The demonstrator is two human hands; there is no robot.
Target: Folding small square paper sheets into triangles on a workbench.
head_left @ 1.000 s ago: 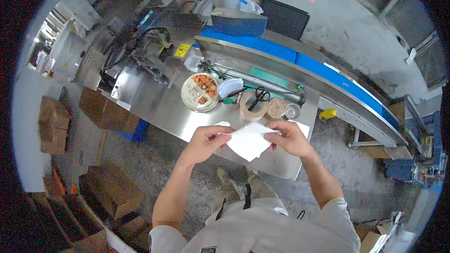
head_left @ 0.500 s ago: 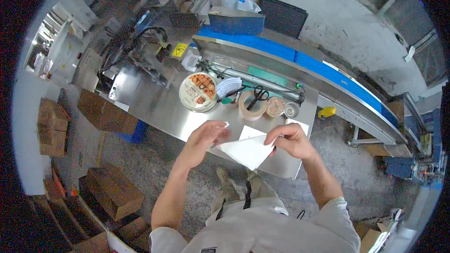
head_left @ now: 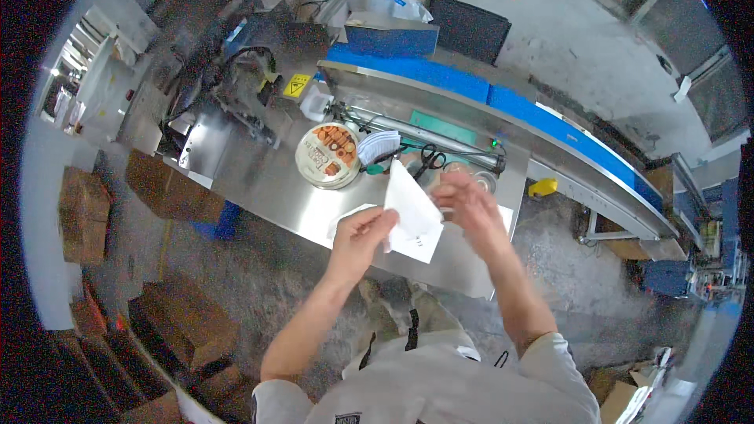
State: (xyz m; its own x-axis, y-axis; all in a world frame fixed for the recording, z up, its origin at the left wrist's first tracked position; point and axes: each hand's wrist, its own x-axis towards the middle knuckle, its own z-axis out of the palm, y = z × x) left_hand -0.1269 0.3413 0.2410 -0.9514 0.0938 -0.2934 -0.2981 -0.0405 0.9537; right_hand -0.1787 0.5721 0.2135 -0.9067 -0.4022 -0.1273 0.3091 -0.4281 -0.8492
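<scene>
Left hand (head_left: 361, 239) pinches a white paper sheet (head_left: 410, 206) at its left edge, thumb closed against bent fingers, above the front of a stainless-steel worktable (head_left: 271, 192). Blurred, the right hand (head_left: 471, 210) hovers at the sheet's right edge with fingers half curled; whether it grips the paper cannot be told. Beyond them, a round tin (head_left: 326, 161) with cookies pictured on its lid sits left of black-handled scissors (head_left: 431, 158), near a yellow warning label (head_left: 296, 85).
</scene>
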